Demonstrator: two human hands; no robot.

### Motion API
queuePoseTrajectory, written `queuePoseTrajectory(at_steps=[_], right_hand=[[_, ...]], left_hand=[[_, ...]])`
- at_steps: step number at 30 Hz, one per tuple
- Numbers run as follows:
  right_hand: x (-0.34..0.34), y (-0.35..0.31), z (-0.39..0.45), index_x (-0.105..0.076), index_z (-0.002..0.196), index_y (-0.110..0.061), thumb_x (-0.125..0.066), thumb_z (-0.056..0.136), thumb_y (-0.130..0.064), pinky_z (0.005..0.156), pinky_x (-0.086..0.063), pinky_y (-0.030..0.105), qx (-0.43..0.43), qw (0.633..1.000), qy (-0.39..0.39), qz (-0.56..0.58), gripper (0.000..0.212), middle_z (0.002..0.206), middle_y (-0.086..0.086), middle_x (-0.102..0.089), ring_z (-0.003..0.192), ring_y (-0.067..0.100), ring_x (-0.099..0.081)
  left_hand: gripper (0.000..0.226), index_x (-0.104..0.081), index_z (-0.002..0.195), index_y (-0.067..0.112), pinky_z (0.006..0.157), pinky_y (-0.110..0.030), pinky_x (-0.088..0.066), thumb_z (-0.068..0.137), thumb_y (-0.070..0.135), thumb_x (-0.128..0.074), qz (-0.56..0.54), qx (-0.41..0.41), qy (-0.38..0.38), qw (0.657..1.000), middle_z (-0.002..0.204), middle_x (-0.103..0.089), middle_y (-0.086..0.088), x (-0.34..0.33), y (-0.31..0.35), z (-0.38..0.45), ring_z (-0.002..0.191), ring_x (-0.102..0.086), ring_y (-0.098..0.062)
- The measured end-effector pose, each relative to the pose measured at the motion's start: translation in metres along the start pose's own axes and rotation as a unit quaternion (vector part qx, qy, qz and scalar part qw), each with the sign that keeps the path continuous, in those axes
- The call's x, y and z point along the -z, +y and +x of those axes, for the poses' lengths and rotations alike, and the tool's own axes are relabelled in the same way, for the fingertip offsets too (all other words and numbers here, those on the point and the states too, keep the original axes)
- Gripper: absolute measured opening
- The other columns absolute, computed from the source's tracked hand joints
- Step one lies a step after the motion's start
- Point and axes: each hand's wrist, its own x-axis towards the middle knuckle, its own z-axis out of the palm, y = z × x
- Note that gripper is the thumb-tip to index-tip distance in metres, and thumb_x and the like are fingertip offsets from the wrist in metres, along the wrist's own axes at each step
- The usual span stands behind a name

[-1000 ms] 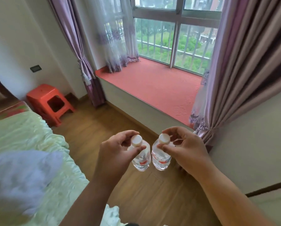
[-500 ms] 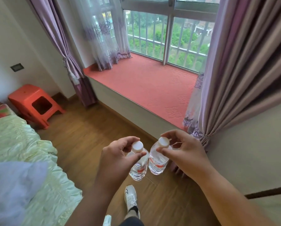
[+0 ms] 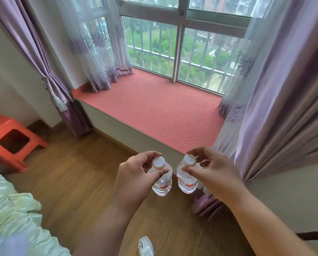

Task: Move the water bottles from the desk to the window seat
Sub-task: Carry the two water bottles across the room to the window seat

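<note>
Two clear water bottles with white caps and red-and-white labels hang side by side over the wooden floor. My left hand (image 3: 134, 174) pinches the left bottle (image 3: 162, 182) at its neck, just under the cap. My right hand (image 3: 212, 171) pinches the right bottle (image 3: 186, 181) the same way. The window seat (image 3: 154, 106), covered in a coral-red mat, lies straight ahead, its front edge just beyond the bottles. The desk is out of view.
Purple curtains (image 3: 276, 100) hang at the right of the seat and more at the left (image 3: 43, 71), with sheer drapes behind. An orange plastic stool (image 3: 10, 139) stands at the left wall. A bed with pale green bedding (image 3: 12, 215) fills the lower left. My white shoe (image 3: 145, 246) is on the floor.
I have stepped closer to the window seat, which now sits larger and more central. Both hands keep the same hold on the bottles; the stool and bed slid left.
</note>
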Motion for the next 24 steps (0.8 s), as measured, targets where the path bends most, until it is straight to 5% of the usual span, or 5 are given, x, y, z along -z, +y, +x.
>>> queuePoseTrajectory(at_steps=[4,13,19,24], right_hand=[[-0.032,-0.015,0.039,-0.071,0.097,-0.036,-0.09,0.07,-0.029,0.073,-0.053,0.021,0.005,1.0,0.007,0.009,0.034,0.09,-0.025,-0.071,0.085,-0.001,-0.066],[-0.088,-0.034,0.095,-0.071,0.095,-0.033,-0.088,0.071,-0.024,0.07,-0.049,0.013,0.009,0.999,-0.032,0.03,0.031,0.088,-0.024,-0.071,0.084,0.0,-0.065],[-0.108,-0.029,0.14,-0.071,0.098,-0.035,-0.087,0.072,-0.028,0.071,-0.052,0.018,-0.003,0.997,-0.055,0.046,0.031,0.09,-0.021,-0.071,0.084,0.002,-0.065],[-0.111,-0.02,0.198,-0.072,0.095,-0.034,-0.088,0.071,-0.025,0.07,-0.051,0.021,-0.015,0.996,-0.057,0.068,0.031,0.088,-0.022,-0.071,0.081,0.001,-0.065]], left_hand=[[0.04,-0.076,0.105,0.031,0.078,-0.025,-0.058,0.068,0.028,-0.092,0.001,0.01,-0.017,1.0,0.092,-0.074,0.02,0.024,-0.021,0.043,0.087,-0.069,-0.002],[0.039,-0.076,0.103,0.033,0.078,-0.028,-0.058,0.068,0.027,-0.091,0.013,0.062,-0.001,0.998,0.09,-0.073,0.023,0.06,-0.065,0.097,0.089,-0.067,-0.001],[0.041,-0.076,0.105,0.033,0.075,-0.015,-0.055,0.068,0.026,-0.092,0.02,0.091,0.0,0.996,0.091,-0.074,0.022,0.064,-0.078,0.137,0.088,-0.067,0.004],[0.041,-0.077,0.104,0.033,0.078,-0.027,-0.059,0.067,0.028,-0.093,0.04,0.102,0.011,0.994,0.091,-0.074,0.021,0.055,-0.078,0.187,0.086,-0.067,0.0]])
